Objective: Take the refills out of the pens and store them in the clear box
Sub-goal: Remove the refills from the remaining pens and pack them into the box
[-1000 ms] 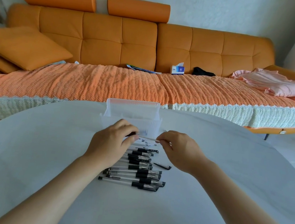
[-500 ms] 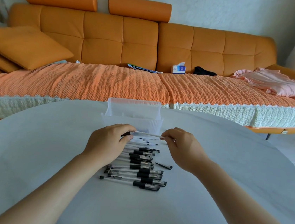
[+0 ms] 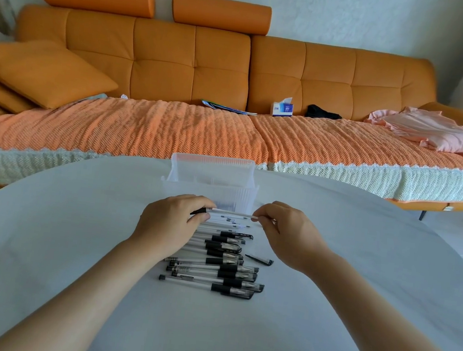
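A pale round desk (image 3: 72,243) fills the foreground. Nearest lies a stack of pens (image 3: 213,271), all assembled and capped, so most of the work looks undone. A loose black cap (image 3: 259,260) sits just right of them. Beyond the stack lie a few pale thin pieces (image 3: 228,221), refills or emptied barrels, I cannot tell which. Above these, both hands hold one pen (image 3: 231,213). The left grip (image 3: 171,220) pinches its black end and the right grip (image 3: 287,233) pinches the pale end, seemingly to draw the refill out. The clear box (image 3: 188,187) stands just behind the hands, and its contents are hard to read. An orange sofa (image 3: 179,62) backs the room.
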The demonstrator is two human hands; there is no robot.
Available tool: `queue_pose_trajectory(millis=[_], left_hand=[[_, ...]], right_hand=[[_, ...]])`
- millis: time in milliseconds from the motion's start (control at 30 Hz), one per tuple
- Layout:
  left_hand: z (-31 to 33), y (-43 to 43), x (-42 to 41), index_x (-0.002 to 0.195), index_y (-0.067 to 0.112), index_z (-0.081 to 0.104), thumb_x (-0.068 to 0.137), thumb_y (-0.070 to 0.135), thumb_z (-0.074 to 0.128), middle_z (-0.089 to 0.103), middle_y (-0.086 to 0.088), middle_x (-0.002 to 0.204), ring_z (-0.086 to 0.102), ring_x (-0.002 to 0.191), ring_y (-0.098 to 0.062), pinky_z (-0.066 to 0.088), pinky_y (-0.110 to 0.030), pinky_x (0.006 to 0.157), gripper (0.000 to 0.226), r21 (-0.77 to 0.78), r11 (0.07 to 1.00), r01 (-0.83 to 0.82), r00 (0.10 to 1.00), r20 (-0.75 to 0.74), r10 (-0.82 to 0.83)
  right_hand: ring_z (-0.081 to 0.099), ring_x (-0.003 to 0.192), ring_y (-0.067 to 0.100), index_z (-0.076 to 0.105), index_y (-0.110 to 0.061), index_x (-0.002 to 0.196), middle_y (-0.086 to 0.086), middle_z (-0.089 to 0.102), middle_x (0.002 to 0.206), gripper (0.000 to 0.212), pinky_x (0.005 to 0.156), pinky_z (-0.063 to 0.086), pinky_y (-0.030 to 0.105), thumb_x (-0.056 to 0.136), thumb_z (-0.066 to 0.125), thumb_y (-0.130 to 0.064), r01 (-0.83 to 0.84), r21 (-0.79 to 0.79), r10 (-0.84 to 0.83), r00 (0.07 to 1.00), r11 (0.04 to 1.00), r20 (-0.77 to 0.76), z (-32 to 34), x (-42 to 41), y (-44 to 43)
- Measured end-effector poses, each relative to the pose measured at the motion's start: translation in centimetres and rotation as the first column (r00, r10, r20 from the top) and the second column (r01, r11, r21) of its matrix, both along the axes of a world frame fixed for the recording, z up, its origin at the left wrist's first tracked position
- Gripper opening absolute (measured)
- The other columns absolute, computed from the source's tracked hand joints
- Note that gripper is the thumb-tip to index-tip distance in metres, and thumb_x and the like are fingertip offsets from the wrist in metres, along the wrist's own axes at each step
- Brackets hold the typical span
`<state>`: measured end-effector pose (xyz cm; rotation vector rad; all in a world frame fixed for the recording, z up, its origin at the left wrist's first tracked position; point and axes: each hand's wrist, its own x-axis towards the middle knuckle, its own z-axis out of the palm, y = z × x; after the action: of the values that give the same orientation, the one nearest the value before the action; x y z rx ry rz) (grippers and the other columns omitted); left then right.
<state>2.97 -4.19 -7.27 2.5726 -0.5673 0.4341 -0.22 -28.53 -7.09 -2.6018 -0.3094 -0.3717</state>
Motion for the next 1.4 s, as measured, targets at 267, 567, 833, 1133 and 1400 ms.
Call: queue_pose_trajectory(millis=[267,567,833,1133,1400], left_hand=[[0.0,-0.1,-0.2,0.117,0.043,0.062,0.097,0.041,0.053,0.064,0.029,0.104,0.049,0.081,0.004,0.034,-0.010,0.066,0.023,0.083,0.991,0.102,0.993,-0.063,-0.097],[-0.2,-1.3,-0.9,0.112,0.041,0.058,0.096,0.045,0.050,0.066,0.019,0.093,0.058,0.076,-0.006,0.048,-0.028,0.068,0.018,0.101,0.985,0.141,0.988,-0.083,-0.133],[-0.3,-1.5,-1.3,0.112,0.041,0.057,0.095,0.047,0.053,0.067,0.018,0.101,0.054,0.076,-0.005,0.046,-0.027,0.067,0.019,0.111,0.982,0.154,0.986,-0.087,-0.145],[-0.5,-2.6,-1.9,0.109,0.038,0.052,0.094,0.048,0.055,0.067,0.018,0.099,0.049,0.061,-0.001,0.034,-0.019,0.055,0.018,0.077,0.979,0.189,0.980,-0.085,-0.182],[-0.6,-2.7,-2.1,0.098,0.037,0.061,0.091,0.047,0.059,0.064,0.018,0.080,0.047,0.061,-0.004,0.030,-0.015,0.051,0.012,0.077,0.975,0.206,0.977,0.046,-0.210]], right_hand=[[0.054,0.075,-0.004,0.070,-0.031,0.105,-0.018,0.059,0.096,0.017,0.069,0.046,0.021,0.098,0.057,-0.025,-0.028,0.012,0.028,1.000,1.000,0.009,0.0,-0.1,0.0],[0.059,0.076,0.001,0.059,-0.040,0.115,-0.021,0.059,0.099,0.034,0.071,0.047,0.021,0.084,0.073,-0.040,-0.037,0.043,0.039,0.997,0.998,-0.064,0.4,0.1,0.0],[0.056,0.070,-0.005,0.064,-0.042,0.079,-0.024,0.061,0.077,0.014,0.058,0.037,0.011,0.087,0.068,-0.032,-0.039,0.045,0.044,0.993,0.998,-0.111,0.6,-0.5,0.0],[0.061,0.070,0.005,0.072,-0.038,0.094,-0.023,0.064,0.083,0.011,0.067,0.051,0.020,0.085,0.074,-0.033,-0.103,0.123,0.117,0.986,0.987,-0.120,0.3,-0.5,1.1],[0.058,0.064,0.003,0.072,-0.035,0.085,-0.027,0.063,0.079,0.006,0.056,0.040,0.011,0.089,0.067,-0.035,-0.092,0.114,0.107,0.985,0.989,-0.139,0.4,-0.9,1.0]])
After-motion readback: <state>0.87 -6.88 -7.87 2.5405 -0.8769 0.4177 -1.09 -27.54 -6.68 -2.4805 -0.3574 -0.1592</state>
